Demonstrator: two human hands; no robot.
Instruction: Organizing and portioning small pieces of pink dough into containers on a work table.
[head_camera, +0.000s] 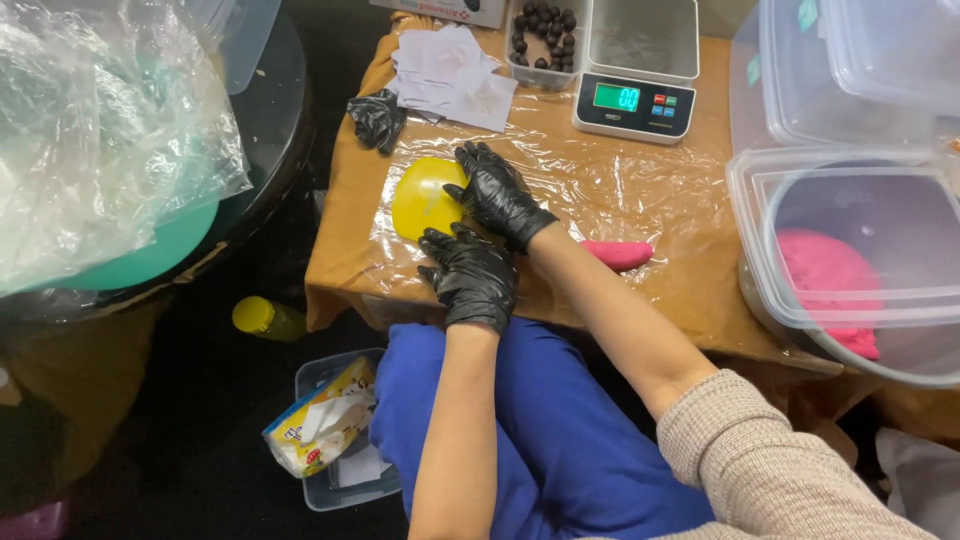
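a disc of dough (422, 198) lies on the table (690, 280), a scale (634, 104) behind it, a dough roll (620, 254) to its right.

Single head-worn view, looking steeply down from above the person's own lap. Faces forward over a small film-covered table (640, 200) at centre frame, close enough for both forearms to enter from the bottom edge. Clear tubs (850, 230) cropped at right, floor clutter at lower left.

Table (700, 270) w/ plastic film (620, 190), scale (636, 105), dough (425, 198)
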